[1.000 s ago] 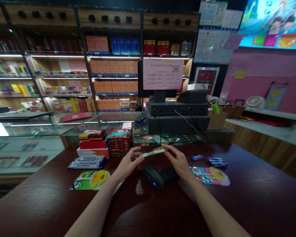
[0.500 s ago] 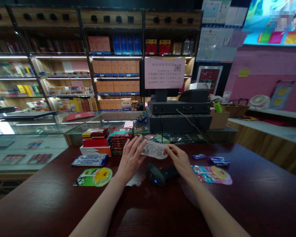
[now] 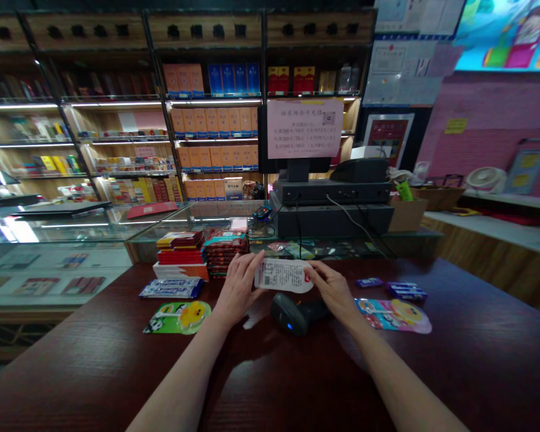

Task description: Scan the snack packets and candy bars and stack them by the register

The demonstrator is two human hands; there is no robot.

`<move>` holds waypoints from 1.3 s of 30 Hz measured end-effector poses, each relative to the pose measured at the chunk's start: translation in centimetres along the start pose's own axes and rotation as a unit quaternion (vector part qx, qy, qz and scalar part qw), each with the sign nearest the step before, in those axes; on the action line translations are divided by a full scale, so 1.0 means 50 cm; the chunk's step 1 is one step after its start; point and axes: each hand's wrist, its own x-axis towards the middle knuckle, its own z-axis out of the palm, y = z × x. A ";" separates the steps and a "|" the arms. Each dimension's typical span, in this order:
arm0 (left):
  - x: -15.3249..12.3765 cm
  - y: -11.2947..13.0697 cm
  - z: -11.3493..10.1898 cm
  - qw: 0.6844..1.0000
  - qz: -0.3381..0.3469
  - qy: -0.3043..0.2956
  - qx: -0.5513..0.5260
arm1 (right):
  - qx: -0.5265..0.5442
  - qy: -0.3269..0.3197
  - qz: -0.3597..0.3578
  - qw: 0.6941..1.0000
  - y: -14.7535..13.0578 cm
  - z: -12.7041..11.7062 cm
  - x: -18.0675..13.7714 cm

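Shop counter: hands' packet [image 3: 282, 275], print illegible

the packet [image 3: 282, 275], edge-on and green a second ago, is now turned to its white printed back, held between left hand [image 3: 240, 286] and right hand [image 3: 333, 290], just above the scanner [image 3: 297, 312].

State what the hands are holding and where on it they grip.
A flat white-backed packet, pinched at its ends: left hand on the left edge, right hand on the right edge, above the scanner.
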 end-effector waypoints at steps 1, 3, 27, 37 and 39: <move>-0.001 -0.001 0.001 1.000 -0.005 -0.009 -0.001 | 0.003 -0.002 -0.002 1.000 -0.003 0.000 0.000; -0.004 -0.004 0.002 1.000 -0.016 -0.022 -0.003 | 0.013 -0.005 -0.003 1.000 -0.009 0.001 -0.001; -0.027 -0.044 -0.012 0.996 -0.076 0.016 0.049 | -0.026 -0.261 0.001 0.965 -0.008 -0.071 -0.041; -0.038 -0.058 -0.006 0.993 -0.110 0.009 0.036 | -0.173 -0.291 -0.074 0.938 0.015 -0.038 -0.047; -0.038 -0.057 -0.007 0.993 -0.110 0.007 0.037 | -0.172 -0.293 -0.071 0.938 0.013 -0.035 -0.048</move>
